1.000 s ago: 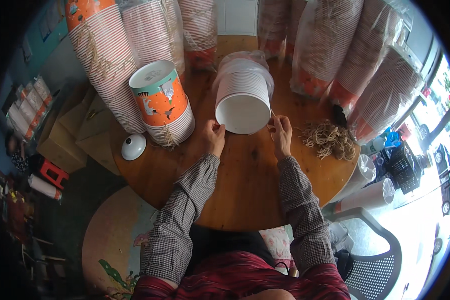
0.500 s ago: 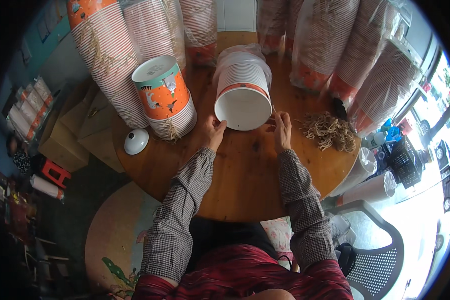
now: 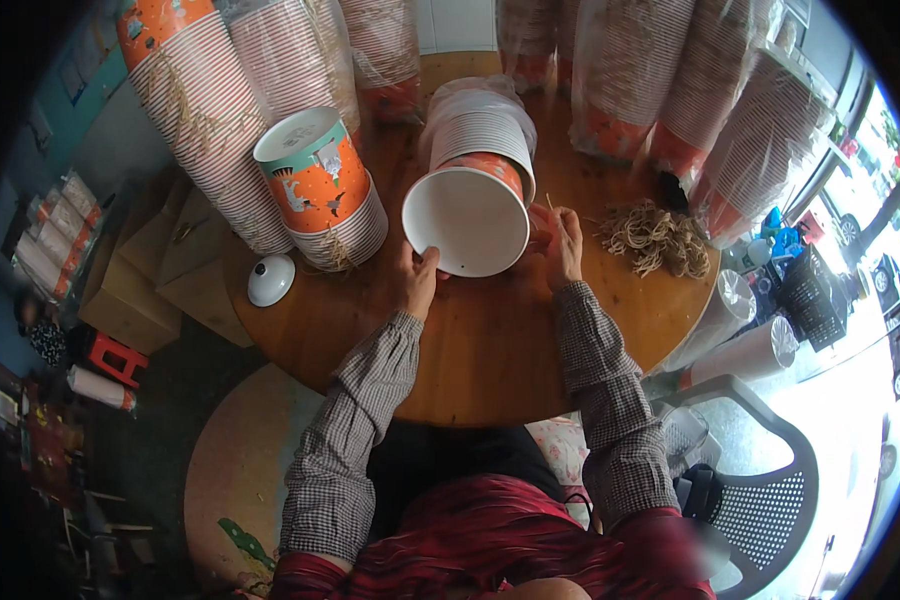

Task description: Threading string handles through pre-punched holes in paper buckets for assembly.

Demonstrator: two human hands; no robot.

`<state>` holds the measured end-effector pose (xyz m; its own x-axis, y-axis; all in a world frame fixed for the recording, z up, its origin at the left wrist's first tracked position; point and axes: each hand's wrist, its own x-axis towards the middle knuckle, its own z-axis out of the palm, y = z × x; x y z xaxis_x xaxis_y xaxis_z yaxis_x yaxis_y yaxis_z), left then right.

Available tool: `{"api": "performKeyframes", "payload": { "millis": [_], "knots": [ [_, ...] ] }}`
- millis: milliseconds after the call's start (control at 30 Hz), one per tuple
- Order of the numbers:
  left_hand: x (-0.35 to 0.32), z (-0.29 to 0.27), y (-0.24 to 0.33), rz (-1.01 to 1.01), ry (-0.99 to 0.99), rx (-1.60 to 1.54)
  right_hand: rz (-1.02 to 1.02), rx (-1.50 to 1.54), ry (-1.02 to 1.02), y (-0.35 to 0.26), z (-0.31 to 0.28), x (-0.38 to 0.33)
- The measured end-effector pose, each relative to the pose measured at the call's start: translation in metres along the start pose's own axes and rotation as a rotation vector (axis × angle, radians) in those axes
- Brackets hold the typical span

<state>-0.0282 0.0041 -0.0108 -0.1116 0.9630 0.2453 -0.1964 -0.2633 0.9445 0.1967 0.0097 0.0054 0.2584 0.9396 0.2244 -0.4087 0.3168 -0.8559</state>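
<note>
A white-lined paper bucket lies on its side with its open mouth toward me. Its orange outer wall shows where it is partly drawn out of a nested stack of buckets in clear plastic. My left hand grips the lower left rim, thumb against the inside. Close by the bucket's right side is my right hand, its fingers pinched together with a thin tan strand of twine sticking up from them. To its right lies a loose heap of twine loops.
An upside-down orange and green bucket tops a short stack at left, beside a white lid with a black knob. Tall wrapped bucket stacks ring the back of the round wooden table. A grey plastic chair stands at right.
The front bucket has come out of the stack toward me and to the left, baring more of its orange wall. My left hand has moved with its rim.
</note>
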Motion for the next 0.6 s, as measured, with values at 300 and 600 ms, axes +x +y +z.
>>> {"api": "performKeyframes", "payload": {
  "millis": [300, 600],
  "knots": [
    [-0.152, -0.069, 0.066, -0.04, -0.098, 0.079, -0.166, -0.064, 0.069, -0.015, 0.016, -0.074],
    [-0.234, -0.101, 0.158, -0.089, -0.215, 0.38, -0.057, -0.089, -0.25, -0.1, 0.041, -0.178]
  ]
}}
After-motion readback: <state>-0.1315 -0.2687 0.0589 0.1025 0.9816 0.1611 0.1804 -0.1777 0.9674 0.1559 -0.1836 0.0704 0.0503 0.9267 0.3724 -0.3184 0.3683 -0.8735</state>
